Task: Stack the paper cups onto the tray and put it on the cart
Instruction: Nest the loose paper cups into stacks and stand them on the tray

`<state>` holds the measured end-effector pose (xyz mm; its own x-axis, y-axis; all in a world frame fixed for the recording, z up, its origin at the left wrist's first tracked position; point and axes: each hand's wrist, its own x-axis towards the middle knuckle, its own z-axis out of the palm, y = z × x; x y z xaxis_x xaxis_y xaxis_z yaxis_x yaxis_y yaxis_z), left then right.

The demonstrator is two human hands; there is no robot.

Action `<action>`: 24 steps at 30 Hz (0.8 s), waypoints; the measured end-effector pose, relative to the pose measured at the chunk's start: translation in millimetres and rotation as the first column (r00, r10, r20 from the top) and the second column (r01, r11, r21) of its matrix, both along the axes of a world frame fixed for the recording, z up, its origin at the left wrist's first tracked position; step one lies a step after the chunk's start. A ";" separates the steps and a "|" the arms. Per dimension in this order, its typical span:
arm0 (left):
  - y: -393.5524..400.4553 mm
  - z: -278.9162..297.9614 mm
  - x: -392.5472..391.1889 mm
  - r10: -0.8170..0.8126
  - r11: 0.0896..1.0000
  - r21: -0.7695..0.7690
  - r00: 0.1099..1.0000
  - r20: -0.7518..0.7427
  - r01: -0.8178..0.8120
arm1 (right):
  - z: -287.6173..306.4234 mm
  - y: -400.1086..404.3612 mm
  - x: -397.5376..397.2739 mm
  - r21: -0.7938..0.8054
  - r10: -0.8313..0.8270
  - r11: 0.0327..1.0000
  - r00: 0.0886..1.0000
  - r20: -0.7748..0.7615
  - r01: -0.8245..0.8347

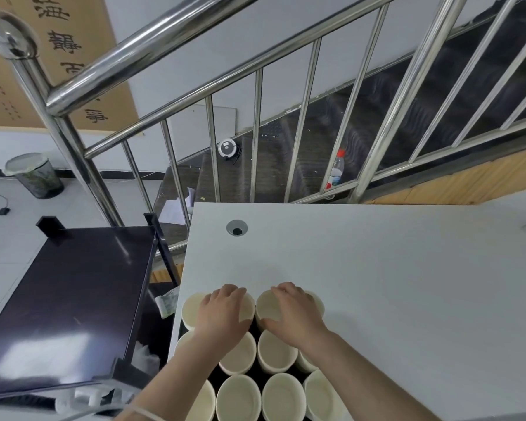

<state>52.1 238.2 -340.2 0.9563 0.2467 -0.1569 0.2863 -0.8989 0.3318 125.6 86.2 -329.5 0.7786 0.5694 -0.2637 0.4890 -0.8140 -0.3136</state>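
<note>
Several white paper cups (239,398) stand upright and packed in rows on a black tray (254,371) at the near left corner of the white table (377,268). My left hand (223,311) lies over the top of a far-row cup (192,309), fingers curled over its far rim and thumb at the near rim. My right hand (292,314) grips the neighbouring far-row cup (269,305) from above in the same way. The black cart (73,299) stands just left of the table, its top shelf bare.
A steel stair railing (255,95) runs behind the table. A water bottle (335,171) stands beyond the bars. The table has a cable hole (237,227) at the far left. A waste bin (35,176) sits on the floor at far left.
</note>
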 end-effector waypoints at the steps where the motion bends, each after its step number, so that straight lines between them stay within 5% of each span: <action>1: -0.8 -0.6 0.3 -0.001 1.000 -0.007 1.000 0.000 0.001 | -1.0 -0.1 0.6 0.000 -0.004 1.000 1.000 -0.003 0.004; 12: -13.3 5.8 -2.1 0.014 0.999 -0.043 0.998 0.056 -0.012 | 8.5 -8.0 1.2 0.052 -0.025 0.998 1.000 -0.008 0.025; 24: -111.5 41.2 11.2 -0.048 0.993 -0.093 0.983 0.177 0.066 | 43.3 -134.7 9.6 0.144 -0.096 0.986 0.994 0.061 0.086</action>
